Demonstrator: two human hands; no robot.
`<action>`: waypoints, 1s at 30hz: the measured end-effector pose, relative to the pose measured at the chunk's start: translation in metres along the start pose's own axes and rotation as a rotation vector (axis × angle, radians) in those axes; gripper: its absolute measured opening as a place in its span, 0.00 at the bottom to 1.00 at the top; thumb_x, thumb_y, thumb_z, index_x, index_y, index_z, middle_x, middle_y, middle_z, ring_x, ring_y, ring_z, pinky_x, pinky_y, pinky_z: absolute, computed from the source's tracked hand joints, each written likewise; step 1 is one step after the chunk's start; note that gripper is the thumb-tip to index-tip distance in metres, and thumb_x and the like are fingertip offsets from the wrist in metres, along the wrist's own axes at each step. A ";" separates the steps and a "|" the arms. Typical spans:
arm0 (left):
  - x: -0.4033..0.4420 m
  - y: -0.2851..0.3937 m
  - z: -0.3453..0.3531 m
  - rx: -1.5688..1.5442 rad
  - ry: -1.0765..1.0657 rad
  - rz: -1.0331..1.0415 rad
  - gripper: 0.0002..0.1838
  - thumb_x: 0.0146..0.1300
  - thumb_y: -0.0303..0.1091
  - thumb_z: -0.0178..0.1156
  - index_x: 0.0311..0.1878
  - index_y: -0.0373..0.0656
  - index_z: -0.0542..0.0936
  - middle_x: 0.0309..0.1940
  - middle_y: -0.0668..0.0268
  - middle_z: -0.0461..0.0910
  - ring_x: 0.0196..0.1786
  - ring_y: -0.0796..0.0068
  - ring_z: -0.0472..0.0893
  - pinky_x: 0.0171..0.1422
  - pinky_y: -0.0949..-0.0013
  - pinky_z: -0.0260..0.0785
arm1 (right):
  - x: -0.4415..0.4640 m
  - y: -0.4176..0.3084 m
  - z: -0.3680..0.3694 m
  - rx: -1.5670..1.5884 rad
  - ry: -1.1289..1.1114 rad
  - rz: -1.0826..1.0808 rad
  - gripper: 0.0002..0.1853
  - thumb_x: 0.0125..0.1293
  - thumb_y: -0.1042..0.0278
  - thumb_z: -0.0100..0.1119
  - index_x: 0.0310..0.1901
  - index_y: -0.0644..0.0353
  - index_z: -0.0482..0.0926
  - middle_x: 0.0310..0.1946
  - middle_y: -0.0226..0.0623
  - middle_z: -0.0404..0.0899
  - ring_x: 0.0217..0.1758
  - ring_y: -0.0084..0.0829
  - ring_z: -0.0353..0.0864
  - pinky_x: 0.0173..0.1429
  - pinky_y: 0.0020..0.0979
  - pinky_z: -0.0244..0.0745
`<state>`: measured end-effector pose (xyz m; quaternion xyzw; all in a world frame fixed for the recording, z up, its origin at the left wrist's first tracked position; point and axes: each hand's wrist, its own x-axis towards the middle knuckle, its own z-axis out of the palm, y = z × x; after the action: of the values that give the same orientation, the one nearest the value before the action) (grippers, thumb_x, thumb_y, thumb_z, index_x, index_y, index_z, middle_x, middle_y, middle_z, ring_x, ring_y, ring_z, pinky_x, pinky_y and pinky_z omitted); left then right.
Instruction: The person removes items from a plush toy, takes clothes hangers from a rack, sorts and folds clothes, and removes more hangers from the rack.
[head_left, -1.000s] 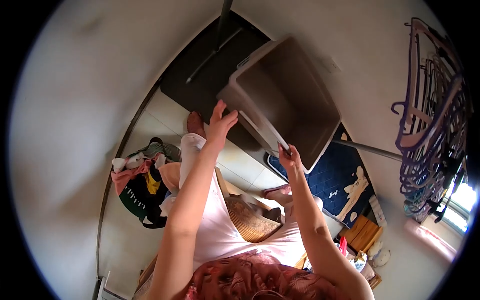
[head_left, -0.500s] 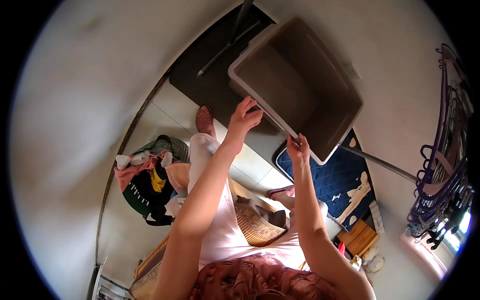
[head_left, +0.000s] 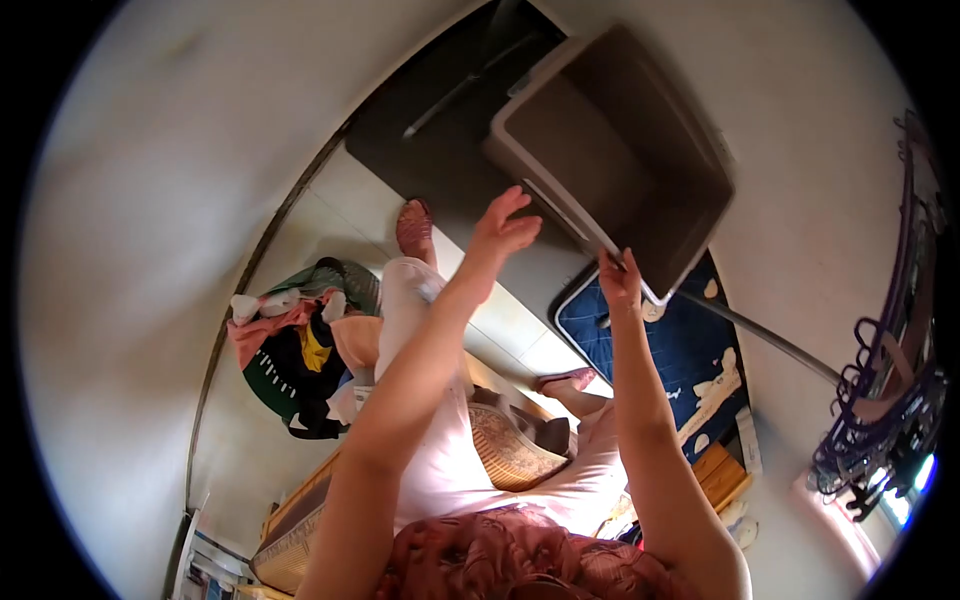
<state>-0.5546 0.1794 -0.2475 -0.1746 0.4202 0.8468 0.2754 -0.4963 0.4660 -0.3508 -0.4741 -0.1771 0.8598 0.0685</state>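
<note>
A grey-brown plastic storage bin (head_left: 640, 150) is tilted, with its open inside facing me. My right hand (head_left: 620, 277) grips the near rim at its lower corner, fingers closed around the edge. Close to the same rim, further left, is my left hand (head_left: 507, 226). Its fingers are spread and hold nothing; whether a fingertip touches the bin I cannot tell.
At left stands a green laundry basket (head_left: 268, 378) heaped with clothes (head_left: 314, 345). A dark mat (head_left: 420, 135) with a metal pole lies beyond my foot. A blue quilted mat (head_left: 620, 340) lies at right, near hanging purple hangers (head_left: 865, 385).
The bin has shifted slightly right and up in view, with my right hand still on its rim. My left hand has moved a little right and its fingers now stand off the rim.
</note>
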 end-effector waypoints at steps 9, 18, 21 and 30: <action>-0.018 -0.021 -0.004 0.070 0.014 -0.042 0.30 0.59 0.32 0.57 0.64 0.44 0.61 0.60 0.62 0.66 0.57 0.72 0.72 0.59 0.68 0.62 | -0.161 -0.010 0.002 -0.330 -0.263 0.204 0.11 0.67 0.71 0.45 0.48 0.66 0.70 0.42 0.43 0.77 0.44 0.32 0.77 0.51 0.26 0.73; -0.150 -0.021 0.020 0.225 -0.144 -0.096 0.22 0.62 0.30 0.54 0.60 0.43 0.67 0.51 0.64 0.74 0.50 0.75 0.75 0.51 0.74 0.66 | -0.363 -0.056 -0.022 -0.444 -0.244 -0.051 0.14 0.66 0.74 0.48 0.53 0.65 0.69 0.41 0.41 0.78 0.38 0.24 0.77 0.42 0.21 0.73; -0.204 -0.013 0.059 0.371 -0.245 -0.069 0.19 0.63 0.31 0.54 0.58 0.44 0.69 0.49 0.65 0.76 0.50 0.75 0.76 0.50 0.74 0.66 | -0.387 -0.065 -0.055 -0.372 -0.319 -0.127 0.11 0.65 0.75 0.48 0.49 0.65 0.71 0.37 0.40 0.79 0.34 0.22 0.77 0.37 0.18 0.73; -0.297 0.004 0.151 0.632 -0.476 0.142 0.18 0.63 0.28 0.51 0.57 0.39 0.69 0.47 0.65 0.76 0.47 0.79 0.76 0.48 0.77 0.68 | -0.454 -0.094 -0.107 -0.415 -0.439 -0.295 0.10 0.66 0.75 0.49 0.47 0.64 0.71 0.35 0.35 0.79 0.32 0.17 0.75 0.35 0.15 0.70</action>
<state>-0.3325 0.2048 0.0002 0.1489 0.5953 0.7097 0.3461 -0.1655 0.4494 -0.0095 -0.2509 -0.4257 0.8677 0.0543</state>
